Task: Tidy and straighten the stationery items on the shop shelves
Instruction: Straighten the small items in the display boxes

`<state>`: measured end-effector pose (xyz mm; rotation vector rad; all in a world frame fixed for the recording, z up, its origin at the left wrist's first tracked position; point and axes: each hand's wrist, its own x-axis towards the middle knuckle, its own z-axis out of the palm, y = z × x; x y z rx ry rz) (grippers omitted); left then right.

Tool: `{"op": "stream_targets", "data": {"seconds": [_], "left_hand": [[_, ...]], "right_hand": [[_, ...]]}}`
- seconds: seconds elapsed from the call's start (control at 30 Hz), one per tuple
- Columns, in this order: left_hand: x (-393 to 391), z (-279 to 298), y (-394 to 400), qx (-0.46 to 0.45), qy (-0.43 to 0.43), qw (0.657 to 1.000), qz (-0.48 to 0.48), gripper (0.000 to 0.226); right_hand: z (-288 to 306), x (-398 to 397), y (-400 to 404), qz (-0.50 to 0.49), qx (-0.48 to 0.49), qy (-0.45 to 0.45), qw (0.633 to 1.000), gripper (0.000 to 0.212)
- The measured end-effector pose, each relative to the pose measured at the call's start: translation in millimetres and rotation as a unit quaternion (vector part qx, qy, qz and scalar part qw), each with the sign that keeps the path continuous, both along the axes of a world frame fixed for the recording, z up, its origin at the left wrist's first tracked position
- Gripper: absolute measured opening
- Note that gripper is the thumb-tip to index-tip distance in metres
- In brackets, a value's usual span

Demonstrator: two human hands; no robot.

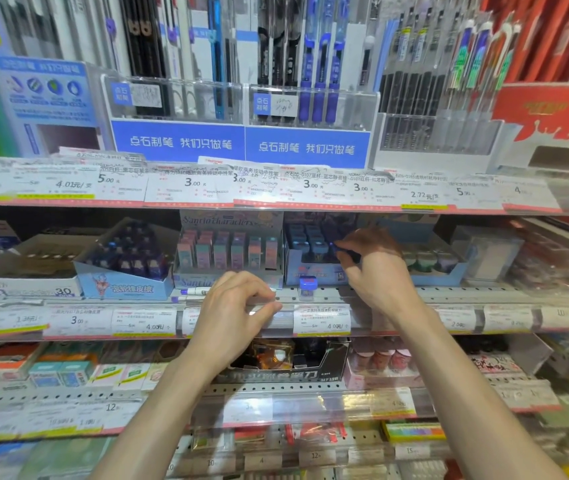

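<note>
Straightening step, frame centre: right hand (371, 263) pinches a small blue item (340, 247) above its display box (314, 271); left hand (238, 306), grip together, steadies the shelf edge (484, 318). Next: seat the item squarely.

shelf rail (449, 292): grey perforated metal, matt, middle of the frame
price strip cover (311, 407): clear plastic, glossy with glare, lower centre
price tags (191, 188): white printed paper, matt, behind clear plastic
pen holders (311, 105): transparent hard plastic, shiny, upper centre
blue signs (177, 142): smooth printed card
eraser box (123, 289): printed cardboard, slight sheen, centre left
small jar (307, 288): clear plastic, blue plastic lid
</note>
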<state>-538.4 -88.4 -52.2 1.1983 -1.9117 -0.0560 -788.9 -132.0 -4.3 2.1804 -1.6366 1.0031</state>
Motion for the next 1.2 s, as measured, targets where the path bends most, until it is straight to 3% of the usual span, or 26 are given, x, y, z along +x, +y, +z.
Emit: {"op": "stream_targets", "data": {"seconds": [0.27,0.5,0.87,1.03,1.2], "left_hand": [[0,0,1,-0.001,0.002,1.0,-0.001,0.014],[-1,1,1,-0.004,0.001,1.0,0.001,0.016],[-1,2,2,-0.004,0.002,1.0,0.001,0.015],[-1,2,1,0.0,0.0,1.0,0.0,0.014],[-1,3,2,0.006,-0.003,1.0,0.002,0.014]], "right_hand": [[-5,24,35,0.015,0.017,-0.055,0.998,0.024],[-21,48,44,0.054,0.067,-0.033,0.996,0.026],[-24,49,48,0.041,0.002,-0.087,0.995,0.019],[-11,28,41,-0.028,-0.074,-0.13,0.988,0.016],[4,8,26,-0.072,-0.072,-0.152,0.983,0.021]]}}
